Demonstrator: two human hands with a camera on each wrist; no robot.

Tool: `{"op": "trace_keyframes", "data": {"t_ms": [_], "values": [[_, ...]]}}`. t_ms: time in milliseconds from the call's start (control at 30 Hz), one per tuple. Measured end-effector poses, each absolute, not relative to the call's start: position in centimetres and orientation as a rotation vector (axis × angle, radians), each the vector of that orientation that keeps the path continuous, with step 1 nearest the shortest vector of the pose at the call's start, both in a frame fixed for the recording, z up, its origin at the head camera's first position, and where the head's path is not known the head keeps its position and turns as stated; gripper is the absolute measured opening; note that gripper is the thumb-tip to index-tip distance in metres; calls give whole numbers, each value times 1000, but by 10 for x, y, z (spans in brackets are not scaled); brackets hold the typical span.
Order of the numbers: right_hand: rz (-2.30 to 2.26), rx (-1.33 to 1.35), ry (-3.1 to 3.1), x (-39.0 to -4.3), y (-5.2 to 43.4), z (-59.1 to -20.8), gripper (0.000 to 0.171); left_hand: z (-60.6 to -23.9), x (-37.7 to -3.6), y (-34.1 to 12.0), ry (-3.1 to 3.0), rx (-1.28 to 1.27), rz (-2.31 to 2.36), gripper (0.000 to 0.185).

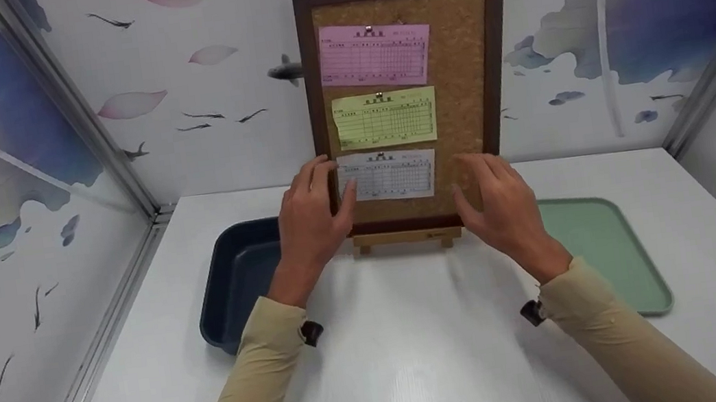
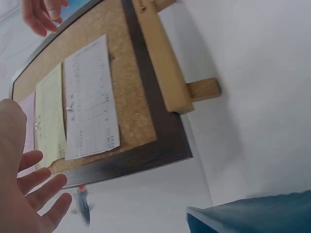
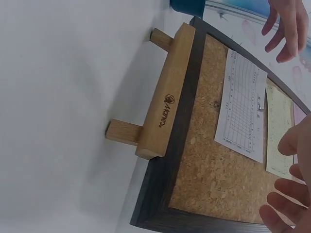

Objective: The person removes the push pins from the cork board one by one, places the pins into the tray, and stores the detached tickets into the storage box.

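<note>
A cork board (image 1: pixel 464 90) in a dark wooden frame stands on a small wooden easel (image 1: pixel 408 236). Three printed form slips hang on it, each at a small metal clip or pin: pink (image 1: pixel 374 57) on top, yellow-green (image 1: pixel 387 120) in the middle, white (image 1: pixel 396 178) lowest. My left hand (image 1: pixel 310 214) is at the board's lower left edge, thumb in front of the white slip. On the other side, my right hand (image 1: pixel 503 199) is beside the lower right edge. Both hands have loosely spread fingers with nothing between them; whether they touch the frame, I cannot tell.
To the left of the board lies a deep navy tray (image 1: pixel 214 310), partly behind my left forearm. A flat pale green tray (image 1: pixel 607 251) lies to the right, partly behind the right arm. White panels (image 1: pixel 221 157) with painted fish and petals enclose the white table (image 1: pixel 403 333).
</note>
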State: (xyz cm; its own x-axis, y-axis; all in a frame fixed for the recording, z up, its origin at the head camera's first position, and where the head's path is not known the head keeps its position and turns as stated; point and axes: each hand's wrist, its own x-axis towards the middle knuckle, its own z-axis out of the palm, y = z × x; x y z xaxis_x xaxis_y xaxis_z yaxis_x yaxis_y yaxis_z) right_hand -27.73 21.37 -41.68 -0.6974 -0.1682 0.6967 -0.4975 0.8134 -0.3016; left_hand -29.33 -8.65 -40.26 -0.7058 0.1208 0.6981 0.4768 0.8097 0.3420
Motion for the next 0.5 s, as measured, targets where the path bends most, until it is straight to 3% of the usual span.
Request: {"op": "trace_keyframes", "data": {"t_ms": [500], "values": [[613, 489, -2272, -295, 199, -383, 40, -371, -311, -81, -2289, -378, -834, 43]]}}
